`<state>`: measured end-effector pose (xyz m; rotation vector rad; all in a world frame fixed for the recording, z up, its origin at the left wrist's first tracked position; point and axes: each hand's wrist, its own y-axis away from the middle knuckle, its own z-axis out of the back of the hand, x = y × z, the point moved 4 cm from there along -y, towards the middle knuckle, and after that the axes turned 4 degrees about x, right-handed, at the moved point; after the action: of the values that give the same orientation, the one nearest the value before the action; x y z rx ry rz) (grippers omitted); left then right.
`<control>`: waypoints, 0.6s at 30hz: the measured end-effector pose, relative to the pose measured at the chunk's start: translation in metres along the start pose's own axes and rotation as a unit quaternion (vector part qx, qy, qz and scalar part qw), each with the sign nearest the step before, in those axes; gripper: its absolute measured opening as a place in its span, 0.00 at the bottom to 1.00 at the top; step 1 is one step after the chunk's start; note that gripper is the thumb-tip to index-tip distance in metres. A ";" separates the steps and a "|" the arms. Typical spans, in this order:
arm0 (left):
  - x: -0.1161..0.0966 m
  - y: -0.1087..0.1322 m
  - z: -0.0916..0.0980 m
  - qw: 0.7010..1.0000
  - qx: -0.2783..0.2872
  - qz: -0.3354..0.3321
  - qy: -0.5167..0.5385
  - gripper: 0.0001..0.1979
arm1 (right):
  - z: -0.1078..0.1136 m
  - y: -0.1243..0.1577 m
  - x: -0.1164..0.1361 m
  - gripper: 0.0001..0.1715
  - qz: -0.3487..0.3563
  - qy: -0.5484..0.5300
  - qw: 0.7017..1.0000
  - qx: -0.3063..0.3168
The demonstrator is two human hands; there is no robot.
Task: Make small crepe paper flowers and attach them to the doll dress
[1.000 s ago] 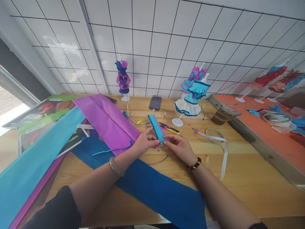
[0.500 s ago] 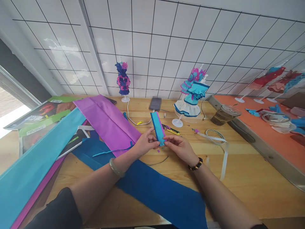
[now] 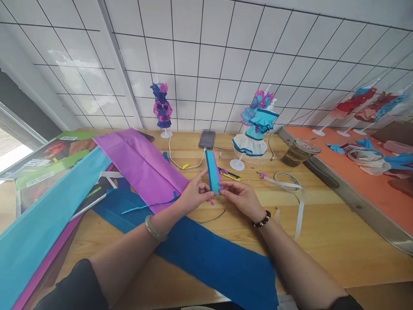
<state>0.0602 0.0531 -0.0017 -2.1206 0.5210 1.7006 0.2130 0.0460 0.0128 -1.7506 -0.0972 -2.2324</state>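
Note:
Both my hands meet above the wooden table [image 3: 325, 241] and pinch the lower end of a narrow strip of turquoise fabric with a purple edge [image 3: 213, 170]. My left hand [image 3: 195, 194] grips it from the left, fingers closed on it. My right hand [image 3: 240, 197] pinches it from the right. The strip stands nearly upright, leaning slightly away from me. Under my forearms lies a long dark blue cloth [image 3: 209, 254]. A purple cloth [image 3: 142, 161] lies left of the hands.
A light blue cloth [image 3: 48, 215] and magazines [image 3: 45, 159] lie at the left. Two small dress mannequins [image 3: 159, 107] [image 3: 254, 129], a phone [image 3: 207, 138], a yellow cutter [image 3: 229, 174], white tape [image 3: 290, 183] and a drink cup [image 3: 298, 151] stand behind. An orange table [image 3: 361, 176] is at right.
The strip has been tipped from lying away from me to nearly upright. Both hands kept their pinch on its lower end and rose slightly.

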 end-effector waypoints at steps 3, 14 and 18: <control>-0.001 0.000 0.001 1.000 -0.012 0.001 0.004 0.43 | 0.001 0.001 0.000 0.16 -0.002 0.006 1.000 0.009; -0.003 0.000 0.002 1.000 -0.016 0.002 0.000 0.35 | -0.001 0.000 0.000 0.11 0.046 0.019 0.998 0.043; -0.004 0.001 0.001 0.999 -0.023 0.026 0.028 0.31 | -0.003 -0.001 0.002 0.06 0.045 0.018 0.998 0.049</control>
<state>0.0581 0.0532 0.0014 -2.2118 0.5630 1.7000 0.2094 0.0454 0.0142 -1.6315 -0.1148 -2.1562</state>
